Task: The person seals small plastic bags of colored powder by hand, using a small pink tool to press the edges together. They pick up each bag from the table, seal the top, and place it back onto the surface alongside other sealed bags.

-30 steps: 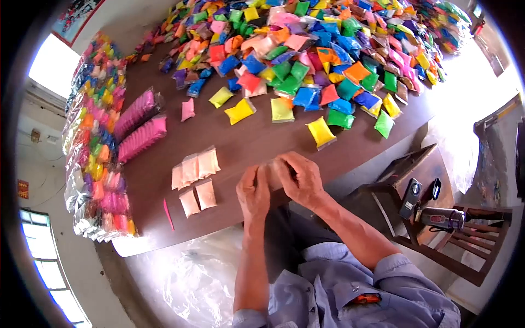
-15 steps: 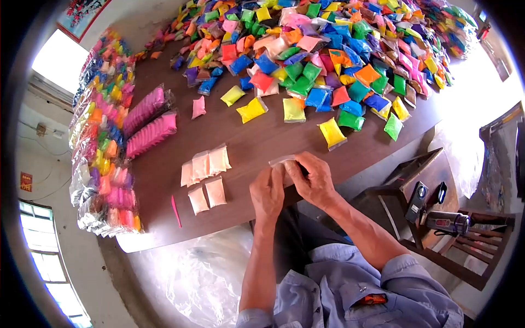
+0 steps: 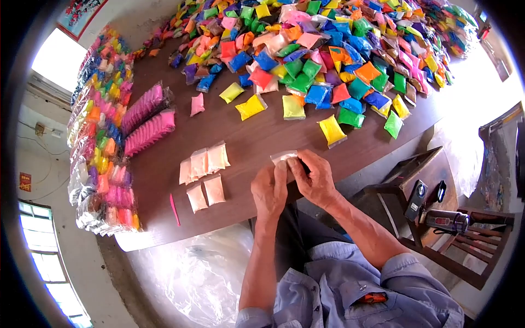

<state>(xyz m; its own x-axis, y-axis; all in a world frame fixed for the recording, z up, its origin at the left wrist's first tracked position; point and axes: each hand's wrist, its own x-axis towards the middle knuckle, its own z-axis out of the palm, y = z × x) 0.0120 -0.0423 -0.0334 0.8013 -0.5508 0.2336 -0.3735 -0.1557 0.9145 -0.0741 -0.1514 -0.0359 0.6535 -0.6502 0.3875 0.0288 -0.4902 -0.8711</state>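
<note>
Dark wood table (image 3: 246,136), glossy colour sachets (image 3: 328,54) heaped at 12 o'clock; L hand (image 3: 269,188) & R hand (image 3: 315,179) both pinch flat clear pale-powder packet (image 3: 284,157) at table's near edge, poking out more than before

The small pale plastic packet (image 3: 283,157), whitish with a faint peach tint, is pinched between the fingers of the left hand (image 3: 269,191) and the right hand (image 3: 314,177). It is just over the near edge of the brown wooden table (image 3: 246,136). Only its shiny upper end pokes out above the fingertips, lying roughly level. The rest is hidden behind them.
</note>
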